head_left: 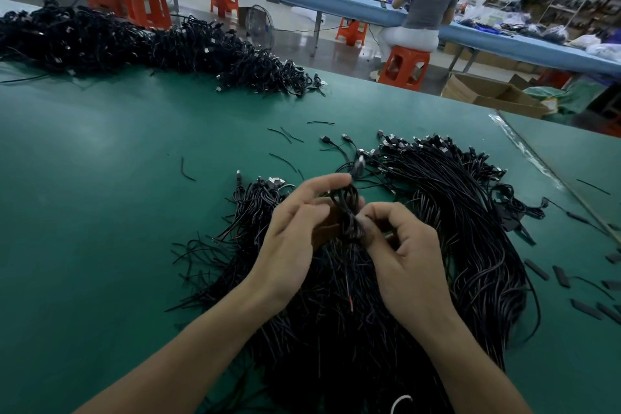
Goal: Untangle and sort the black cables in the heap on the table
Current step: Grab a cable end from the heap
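A big heap of black cables (pixel 437 212) with USB plugs lies on the green table (pixel 100 178) right in front of me. Above the heap's middle, my left hand (pixel 295 232) and my right hand (pixel 403 252) meet. Between them is a small looped bundle of black cable (pixel 347 208), its plug end (pixel 359 166) sticking up and away. My left hand's fingers curl round the loop from the left. My right hand pinches the bundle low on its right side with thumb and fingertips. A smaller fanned bunch of cables (pixel 248 208) lies left of my hands.
A second long heap of black cables (pixel 134 44) runs along the table's far left. Short loose cable offcuts (pixel 285 134) and black sleeve pieces (pixel 561 276) lie scattered around. A person on an orange stool (pixel 405 65) sits at a blue bench beyond. Cardboard boxes (pixel 487 94) stand on the floor.
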The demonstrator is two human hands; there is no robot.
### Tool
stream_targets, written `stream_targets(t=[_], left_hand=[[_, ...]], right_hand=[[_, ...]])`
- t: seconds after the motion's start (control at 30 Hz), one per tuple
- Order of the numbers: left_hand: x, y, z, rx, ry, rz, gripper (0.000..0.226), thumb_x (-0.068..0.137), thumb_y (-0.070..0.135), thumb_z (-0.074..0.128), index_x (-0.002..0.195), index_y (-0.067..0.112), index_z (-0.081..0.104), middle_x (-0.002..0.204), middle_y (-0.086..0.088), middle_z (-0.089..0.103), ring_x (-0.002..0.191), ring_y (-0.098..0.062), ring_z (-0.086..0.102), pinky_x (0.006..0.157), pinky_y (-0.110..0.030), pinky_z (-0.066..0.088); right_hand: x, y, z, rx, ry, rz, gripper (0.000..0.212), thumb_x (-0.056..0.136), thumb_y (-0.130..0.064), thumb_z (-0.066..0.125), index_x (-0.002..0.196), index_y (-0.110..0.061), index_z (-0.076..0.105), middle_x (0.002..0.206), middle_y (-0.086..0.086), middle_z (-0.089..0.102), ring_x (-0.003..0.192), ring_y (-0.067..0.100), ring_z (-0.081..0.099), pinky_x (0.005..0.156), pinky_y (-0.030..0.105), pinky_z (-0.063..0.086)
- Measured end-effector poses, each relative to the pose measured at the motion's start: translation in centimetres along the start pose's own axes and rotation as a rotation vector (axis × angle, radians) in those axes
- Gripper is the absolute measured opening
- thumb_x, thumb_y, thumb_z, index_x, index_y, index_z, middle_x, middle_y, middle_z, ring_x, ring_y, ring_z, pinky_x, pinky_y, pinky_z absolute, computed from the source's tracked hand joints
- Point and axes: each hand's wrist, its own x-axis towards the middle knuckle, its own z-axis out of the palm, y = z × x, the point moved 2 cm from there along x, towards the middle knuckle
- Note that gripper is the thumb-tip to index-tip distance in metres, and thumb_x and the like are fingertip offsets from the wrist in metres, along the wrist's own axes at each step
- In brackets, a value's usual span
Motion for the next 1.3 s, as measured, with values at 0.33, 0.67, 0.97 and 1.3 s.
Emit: stream_targets(t=[0.33, 0.67, 0.97, 1.3], left_hand=[[-0.9, 0.4, 0.1, 0.383, -0.039, 0.211, 0.014, 0.088, 0.017, 0.071, 0.096, 0.027, 0.066, 0.1, 0.012, 0.071, 0.095, -0.009, 0.066, 0.078, -0.019, 0.049], [-0.7, -0.5, -0.5, 0.349, 0.141, 0.005, 0.021, 0.079, 0.029, 0.076, 0.085, 0.017, 0.061, 0.068, -0.003, 0.068, 0.058, -0.027, 0.061, 0.056, -0.043, 0.054], [-0.2, 0.1, -0.6, -0.089, 0.055, -0.045, 0.02, 0.093, 0.022, 0.052, 0.088, 0.023, 0.072, 0.098, -0.009, 0.073, 0.096, -0.021, 0.068, 0.081, -0.028, 0.051], [-0.9, -1.2, -1.2, 0.556, 0.174, 0.077, 0.033, 0.071, 0.036, 0.087, 0.083, 0.03, 0.057, 0.064, 0.015, 0.046, 0.056, -0.005, 0.038, 0.053, -0.018, 0.035]], right_hand=[[0.3, 1.0, -0.1, 0.142, 0.003, 0.14, 0.017, 0.092, -0.032, 0.064, 0.08, -0.02, 0.068, 0.068, 0.002, 0.063, 0.063, 0.012, 0.052, 0.06, 0.033, 0.045], [-0.3, 0.0, 0.4, 0.092, 0.001, 0.015, 0.008, 0.09, -0.029, 0.063, 0.087, -0.026, 0.068, 0.083, -0.005, 0.067, 0.076, 0.011, 0.063, 0.066, 0.025, 0.05], [-0.4, 1.3, 0.4, 0.066, -0.058, 0.126, 0.006, 0.092, -0.022, 0.066, 0.088, -0.021, 0.071, 0.079, -0.007, 0.068, 0.072, 0.008, 0.061, 0.065, 0.023, 0.049], [-0.2, 1.5, 0.2, -0.022, 0.092, 0.048, 0.012, 0.093, -0.018, 0.066, 0.086, -0.028, 0.067, 0.082, -0.007, 0.067, 0.08, 0.012, 0.065, 0.067, 0.02, 0.05]])
